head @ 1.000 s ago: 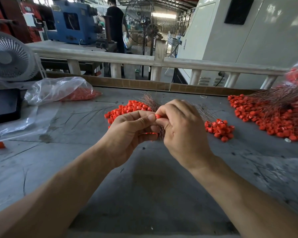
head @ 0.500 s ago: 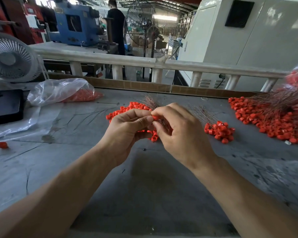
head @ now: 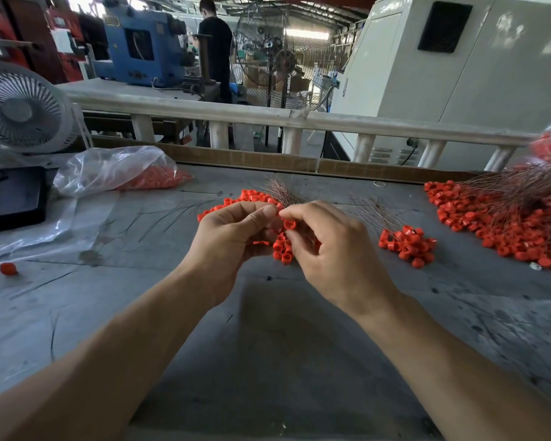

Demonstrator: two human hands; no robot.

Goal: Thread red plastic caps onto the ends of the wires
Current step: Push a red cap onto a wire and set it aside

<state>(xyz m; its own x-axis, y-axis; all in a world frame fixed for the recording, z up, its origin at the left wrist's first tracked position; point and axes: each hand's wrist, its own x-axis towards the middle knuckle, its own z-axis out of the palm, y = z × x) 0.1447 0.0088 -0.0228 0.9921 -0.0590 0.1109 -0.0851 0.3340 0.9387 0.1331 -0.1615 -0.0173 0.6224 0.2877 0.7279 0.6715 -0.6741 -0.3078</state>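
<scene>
My left hand [head: 233, 232] and my right hand [head: 328, 246] meet above the grey table [head: 268, 345], fingertips pinched together. The right thumb and forefinger pinch a thin wire from a bundle of brown wires [head: 282, 192] that fans out behind the hands. A red cap [head: 289, 224] hangs on the wire just below the fingertips. Several capped wire ends [head: 282, 249] dangle in a cluster under the right hand. My left hand pinches at the same spot; what it grips is hidden. A pile of loose red caps [head: 252, 197] lies behind the left hand.
A small capped bundle [head: 406, 243] lies to the right, a large heap of capped wires [head: 503, 218] at far right. At left are a plastic bag of caps [head: 121, 170], a stray cap [head: 8, 268], a fan [head: 23, 111] and a black box [head: 12, 198]. A person stands beyond the railing.
The hands have stayed together at the same spot. A cap that was pinched at the fingertips now hangs lower on the wire, and the capped cluster under the right hand shows more.
</scene>
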